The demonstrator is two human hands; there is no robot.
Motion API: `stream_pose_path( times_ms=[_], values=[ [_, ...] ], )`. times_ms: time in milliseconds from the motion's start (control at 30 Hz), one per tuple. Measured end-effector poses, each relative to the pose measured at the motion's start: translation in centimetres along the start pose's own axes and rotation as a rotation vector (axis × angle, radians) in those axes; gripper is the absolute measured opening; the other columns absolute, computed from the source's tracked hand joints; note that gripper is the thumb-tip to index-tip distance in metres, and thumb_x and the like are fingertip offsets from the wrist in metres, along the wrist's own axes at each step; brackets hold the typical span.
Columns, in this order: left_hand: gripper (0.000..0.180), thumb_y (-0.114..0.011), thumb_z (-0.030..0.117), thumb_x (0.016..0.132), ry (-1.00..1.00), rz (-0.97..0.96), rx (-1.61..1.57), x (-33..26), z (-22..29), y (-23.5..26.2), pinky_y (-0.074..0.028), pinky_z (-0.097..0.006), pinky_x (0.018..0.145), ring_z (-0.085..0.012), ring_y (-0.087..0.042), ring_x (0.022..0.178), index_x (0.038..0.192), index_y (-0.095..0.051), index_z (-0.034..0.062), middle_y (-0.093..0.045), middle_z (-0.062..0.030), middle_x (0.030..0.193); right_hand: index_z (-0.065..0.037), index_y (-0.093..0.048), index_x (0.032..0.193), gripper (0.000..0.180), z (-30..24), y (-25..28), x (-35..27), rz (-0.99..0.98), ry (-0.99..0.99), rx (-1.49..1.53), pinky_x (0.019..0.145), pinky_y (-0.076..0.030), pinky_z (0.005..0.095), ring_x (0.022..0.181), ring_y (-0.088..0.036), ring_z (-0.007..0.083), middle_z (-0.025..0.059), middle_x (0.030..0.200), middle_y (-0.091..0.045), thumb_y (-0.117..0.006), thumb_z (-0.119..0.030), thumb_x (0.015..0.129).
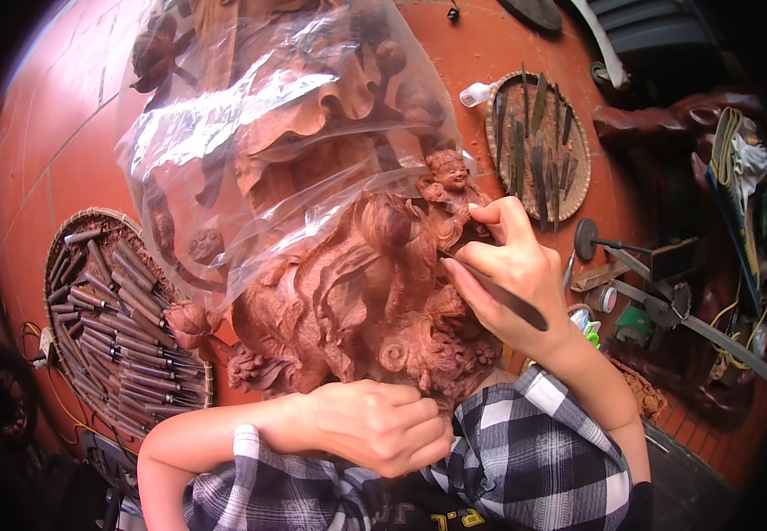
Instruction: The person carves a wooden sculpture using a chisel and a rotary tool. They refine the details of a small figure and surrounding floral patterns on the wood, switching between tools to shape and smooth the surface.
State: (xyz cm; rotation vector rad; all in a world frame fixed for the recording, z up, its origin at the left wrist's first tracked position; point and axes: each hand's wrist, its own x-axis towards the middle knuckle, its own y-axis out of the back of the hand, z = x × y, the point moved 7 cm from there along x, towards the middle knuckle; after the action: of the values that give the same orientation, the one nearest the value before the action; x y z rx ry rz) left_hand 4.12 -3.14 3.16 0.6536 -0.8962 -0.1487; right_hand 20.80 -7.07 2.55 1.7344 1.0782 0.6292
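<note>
A reddish-brown wood carving [339, 301] with deep folds, curls and a small smiling figure [450, 175] fills the middle, close against my body. My right hand [520, 265] is closed around a slim, dark, flat file [512, 301]. The file's far end meets the carving below the small figure, and my fingertips rest against the wood there. At the carving's near edge lies my left hand [383, 427], its fingers curled under into a fist. Whatever those fingers may hold is hidden from view.
Clear plastic sheeting [224, 133] covers the carving's far part. On the left, a round woven basket [211, 389] holds many wood-handled chisels [122, 336]. Another basket [495, 133] at the right carries flat files, near a white bottle [474, 95]. Dark wooden furniture [649, 124] stands far right.
</note>
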Motion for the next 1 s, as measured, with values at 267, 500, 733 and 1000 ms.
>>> stream_pose_path(
  times_ms=[267, 500, 733, 1000],
  values=[
    [0.017, -0.064, 0.017, 0.075, 0.006, 0.011, 0.026, 0.1, 0.1, 0.2, -0.044, -0.024, 0.058, -0.0122, -0.056, 0.067, 0.086, -0.061, 0.0037, -0.053, -0.0011, 0.075, -0.004, -0.063, 0.077, 0.015, 0.1, 0.4, 0.0, 0.136, 0.087, 0.086, 0.059, -0.055, 0.0418, 0.069, -0.068, 0.0354, 0.0176, 0.103, -0.061, -0.073, -0.011, 0.087],
    [0.016, -0.065, 0.016, 0.076, 0.023, 0.004, 0.017, 0.0, 0.2, 0.2, -0.044, -0.025, 0.058, -0.0124, -0.055, 0.066, 0.085, -0.061, 0.0038, -0.053, -0.0007, 0.074, -0.004, -0.063, 0.078, 0.016, 0.2, 0.6, 0.5, 0.067, 0.04, 0.095, 0.058, -0.055, 0.0408, 0.07, -0.069, 0.033, 0.0172, 0.104, -0.062, -0.075, -0.011, 0.087],
    [0.015, -0.066, 0.014, 0.078, 0.014, 0.003, 0.007, 0.0, 0.0, 0.1, -0.041, -0.022, 0.055, -0.0093, -0.053, 0.063, 0.089, -0.064, 0.004, -0.048, 0.0027, 0.071, 0.0, -0.067, 0.083, 0.01, 1.0, 1.6, 0.9, 0.121, -0.041, 0.263, 0.065, -0.054, 0.0331, 0.075, -0.07, 0.0311, 0.0178, 0.095, -0.067, -0.073, -0.006, 0.089],
    [0.017, -0.064, 0.016, 0.087, -0.053, -0.105, 0.031, 0.1, 0.8, 4.1, -0.041, -0.018, 0.061, -0.0061, -0.057, 0.071, 0.099, -0.072, 0.0056, -0.06, 0.0031, 0.079, 0.004, -0.066, 0.08, 0.013, 2.3, 6.2, 1.2, 0.024, -0.06, 0.397, 0.062, -0.049, 0.0293, 0.066, -0.064, 0.019, 0.0104, 0.076, -0.067, -0.075, -0.003, 0.085]
  ],
)
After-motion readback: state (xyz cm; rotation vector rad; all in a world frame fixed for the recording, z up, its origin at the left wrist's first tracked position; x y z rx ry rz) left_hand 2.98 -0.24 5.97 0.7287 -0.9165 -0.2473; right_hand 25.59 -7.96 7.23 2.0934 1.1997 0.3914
